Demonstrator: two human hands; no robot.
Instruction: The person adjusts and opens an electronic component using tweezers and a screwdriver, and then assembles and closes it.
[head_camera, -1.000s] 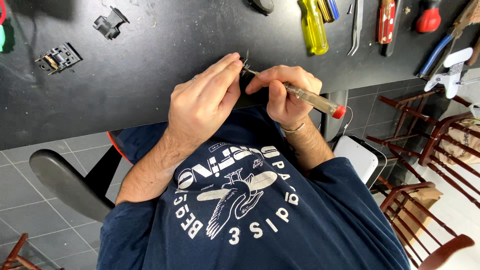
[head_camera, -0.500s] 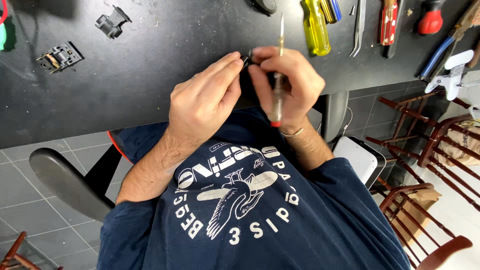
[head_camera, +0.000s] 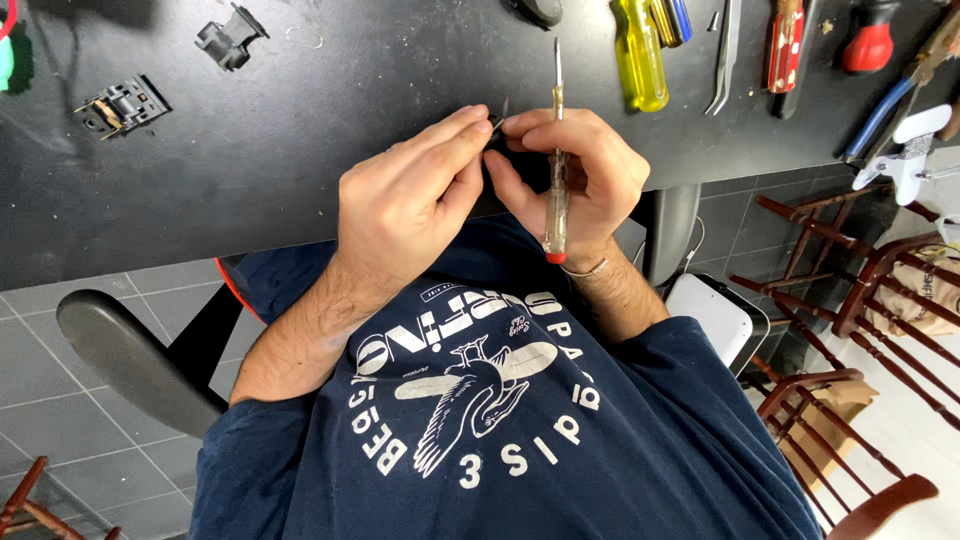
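black worktable (head_camera: 300, 160): bare in front of the person, with loose parts at the far left and hand tools lined along the far edge at the right. the seated person wears a dark blue printed shirt (head_camera: 500, 430); wooden chairs (head_camera: 860, 300) stand to the right on a grey tiled floor.

left hand (head_camera: 405, 205): at the near table edge, thumb and forefinger pinched together on a small dark part (head_camera: 497, 135). the part is mostly hidden between the two hands; its kind cannot be told.

right hand (head_camera: 580, 170): fingertips closed on the same part from the other side, touching the left fingertips. a tester screwdriver (head_camera: 556, 170) with a clear handle and red end cap is tucked under the fingers, blade pointing away from the body over the table, cap toward the wrist.

step in hand, judged: fine fingertip work on the part, the screwdriver parked, not applied.

next move calls for, judged: a steady pinch by the left hand and the driver turned in the right hand to bring its blade tip onto the part.

other items: two black plastic components (head_camera: 125, 103) far left; a yellow-handled screwdriver (head_camera: 640, 50), tweezers (head_camera: 725, 50) and a red-handled tool (head_camera: 785, 45) far right, all untouched.

change from the earlier frames: one second ago the screwdriver lay slanted to the right, cap outward; half a second ago it stood nearly in line with the forearm, as now. both hands hold the same place.
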